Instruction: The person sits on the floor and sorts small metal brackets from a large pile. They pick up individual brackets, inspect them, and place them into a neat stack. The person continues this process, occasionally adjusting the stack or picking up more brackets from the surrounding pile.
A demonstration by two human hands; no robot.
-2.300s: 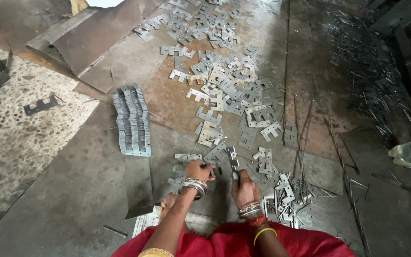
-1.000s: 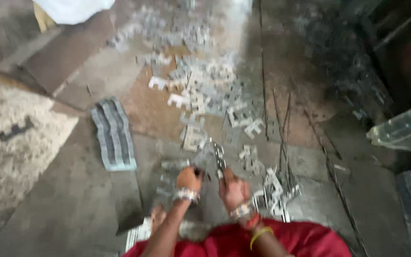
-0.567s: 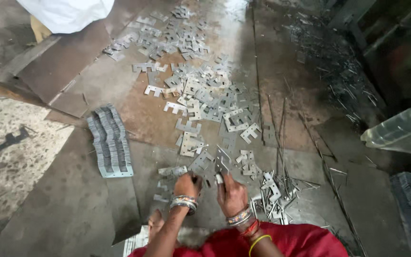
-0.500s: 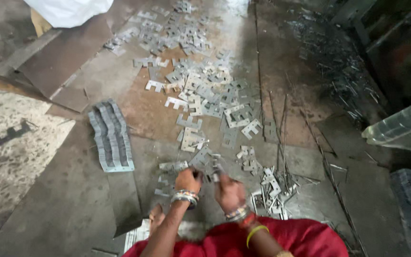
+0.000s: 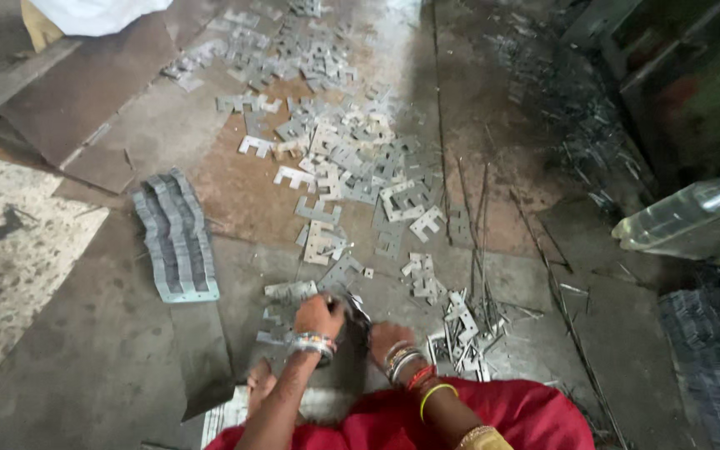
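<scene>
Close in front of my knees, my left hand (image 5: pixel 318 317) and right hand (image 5: pixel 387 340) were both clenched on a small bunch of stamped metal plates (image 5: pixel 355 303) just above the floor (image 5: pixel 68 350); squaring their edges mattered most. Farther left lay the aligned stack (image 5: pixel 175 237), and beyond it the scattered plates (image 5: pixel 343 150).

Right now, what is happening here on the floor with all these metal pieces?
A person sits on the floor, both hands working together on flat metal pieces. The left hand and right hand hold them just in front of the knees. Many loose stamped plates lie scattered ahead, a neat stacked row lies to the left, and thin rods to the right.
</scene>
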